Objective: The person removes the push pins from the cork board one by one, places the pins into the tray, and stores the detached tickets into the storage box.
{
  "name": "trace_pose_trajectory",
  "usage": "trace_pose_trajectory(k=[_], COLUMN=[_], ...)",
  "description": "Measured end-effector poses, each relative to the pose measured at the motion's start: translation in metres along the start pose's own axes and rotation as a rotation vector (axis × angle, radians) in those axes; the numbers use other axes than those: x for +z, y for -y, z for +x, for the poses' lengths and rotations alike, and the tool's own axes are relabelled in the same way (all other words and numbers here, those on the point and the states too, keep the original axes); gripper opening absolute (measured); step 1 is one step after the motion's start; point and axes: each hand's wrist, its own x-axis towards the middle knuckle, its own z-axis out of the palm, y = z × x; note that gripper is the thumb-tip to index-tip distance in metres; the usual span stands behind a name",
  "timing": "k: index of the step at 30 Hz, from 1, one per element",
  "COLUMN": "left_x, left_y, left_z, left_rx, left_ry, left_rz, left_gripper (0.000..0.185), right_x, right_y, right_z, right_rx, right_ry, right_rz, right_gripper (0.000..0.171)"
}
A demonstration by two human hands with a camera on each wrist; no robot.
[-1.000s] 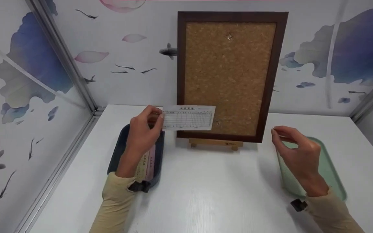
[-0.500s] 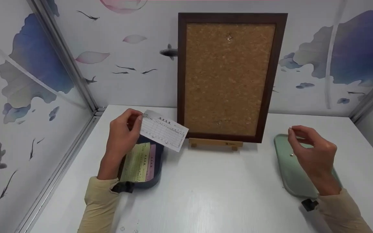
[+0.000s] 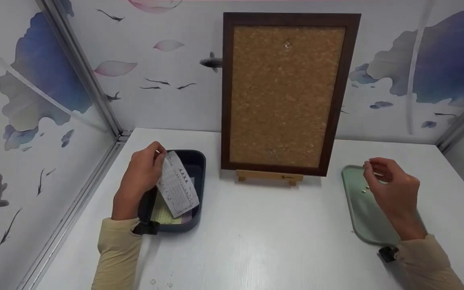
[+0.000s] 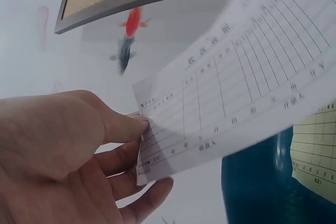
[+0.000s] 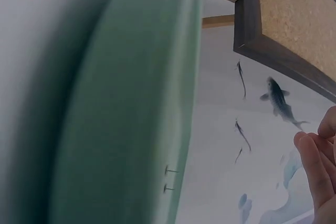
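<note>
In the head view my left hand point(image 3: 141, 173) pinches a white printed receipt slip point(image 3: 177, 185) at its upper left edge. The slip hangs tilted over a dark blue box point(image 3: 200, 173), where yellow-green slips point(image 3: 165, 211) and a pink one lie. Thumb and fingers grip one short end of the slip in the left wrist view. My right hand point(image 3: 395, 191) is raised over a green tray point(image 3: 349, 189), with thumb and fingertips drawn together. I cannot tell whether something tiny sits between them. Two thumbtacks point(image 5: 167, 179) show in the tray.
A cork board point(image 3: 284, 96) in a dark brown frame leans on a small wooden easel point(image 3: 270, 176) at the back of the white table point(image 3: 256, 237). Printed white panels point(image 3: 167, 104) with fish and petals stand behind and to the left.
My left hand has moved left and toward me, bringing the receipt slip from before the board to over the blue box and tilting it downward. My right hand has shifted right over the tray.
</note>
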Motion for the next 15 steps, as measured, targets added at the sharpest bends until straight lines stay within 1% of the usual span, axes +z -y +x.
trace_pose_trajectory(k=[2,6,10,15], left_x=[0.003,0.007,0.007,0.007], left_y=[0.000,-0.002,-0.005,-0.008], left_z=[0.000,-0.001,-0.004,-0.009], left_rx=[-0.003,-0.015,-0.006,-0.004], left_ry=[0.022,0.080,0.123,0.205], left_rz=[0.020,0.061,0.122,0.213], left_gripper=[0.020,0.024,0.027,0.030], right_x=[-0.001,-0.002,-0.006,-0.013], right_y=[-0.004,-0.010,-0.016,-0.021], right_z=[-0.002,-0.004,-0.007,-0.008], right_rx=[0.022,0.118,0.219,0.288], right_ry=[0.019,0.069,0.147,0.280], right_rz=[-0.006,-0.004,-0.018,-0.065], right_gripper=[0.018,0.017,0.014,0.019])
